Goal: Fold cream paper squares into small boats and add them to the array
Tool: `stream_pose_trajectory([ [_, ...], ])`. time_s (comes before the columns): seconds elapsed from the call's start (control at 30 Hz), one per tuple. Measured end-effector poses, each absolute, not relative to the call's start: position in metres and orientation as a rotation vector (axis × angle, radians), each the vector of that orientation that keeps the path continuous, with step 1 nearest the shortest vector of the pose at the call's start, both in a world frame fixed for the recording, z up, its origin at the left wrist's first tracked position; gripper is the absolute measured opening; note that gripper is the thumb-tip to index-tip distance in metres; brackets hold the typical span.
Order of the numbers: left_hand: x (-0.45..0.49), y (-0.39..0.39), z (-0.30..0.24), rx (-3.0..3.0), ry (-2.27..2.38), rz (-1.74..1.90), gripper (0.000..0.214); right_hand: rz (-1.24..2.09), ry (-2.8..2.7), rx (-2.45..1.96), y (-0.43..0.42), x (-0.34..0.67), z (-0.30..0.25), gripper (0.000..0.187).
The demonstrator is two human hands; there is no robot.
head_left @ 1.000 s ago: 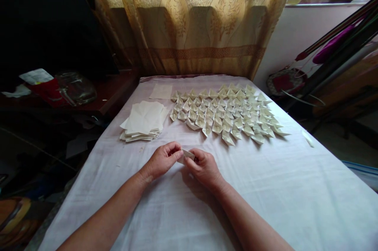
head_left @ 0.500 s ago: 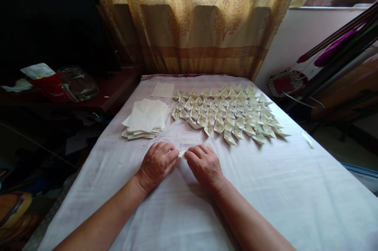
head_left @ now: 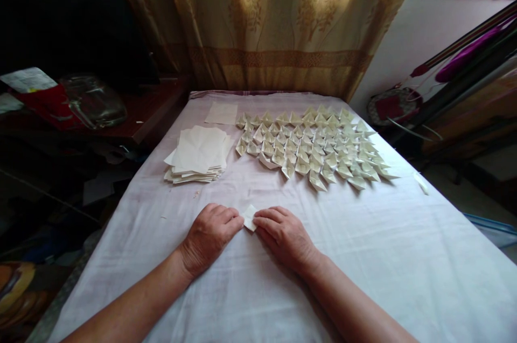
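A small folded piece of white paper [head_left: 250, 217] lies on the white cloth [head_left: 388, 257] between my two hands. My left hand [head_left: 210, 235] rests knuckles up, its fingertips pressed on the paper's left edge. My right hand [head_left: 285, 235] lies the same way, fingers pressing down the right edge. Both hands have their fingers curled close together on the paper. Beyond them a stack of flat paper squares [head_left: 197, 155] sits at the left, and several rows of folded paper boats [head_left: 311, 146] spread across the far middle and right.
One loose sheet [head_left: 221, 113] lies behind the stack. A paper scrap [head_left: 420, 183] sits near the right edge. A dark side table with a glass jar [head_left: 95, 100] and red box [head_left: 44, 103] stands left. A curtain [head_left: 274, 20] hangs behind; rods [head_left: 468, 41] lean at right.
The hands held the paper lifted a second ago; they have lowered it onto the cloth and now press it flat with their fingertips. The view has tilted down slightly.
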State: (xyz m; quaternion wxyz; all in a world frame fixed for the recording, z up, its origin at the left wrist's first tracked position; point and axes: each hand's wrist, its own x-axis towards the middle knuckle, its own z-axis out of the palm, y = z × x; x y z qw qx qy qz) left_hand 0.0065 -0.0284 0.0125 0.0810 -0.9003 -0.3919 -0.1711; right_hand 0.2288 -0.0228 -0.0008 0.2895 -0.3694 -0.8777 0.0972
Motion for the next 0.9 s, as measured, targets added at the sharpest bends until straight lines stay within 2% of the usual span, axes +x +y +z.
stream_pose_trajectory([
  [0.27, 0.015, -0.024, 0.013, -2.803, -1.477, -0.592, 0.013, 0.273, -2.24, -1.275, -0.018, 0.229, -0.004, 0.017],
  [0.47, 0.025, -0.018, 0.017, -2.761, -1.763, -0.524, 0.016, 0.182, -2.267, -1.444, -0.012, 0.22, 0.001, 0.017],
  [0.9, 0.032, -0.01, 0.022, -2.707, -1.887, -0.307, 0.016, 0.134, -2.175, -1.505, -0.011, 0.214, -0.001, 0.018],
])
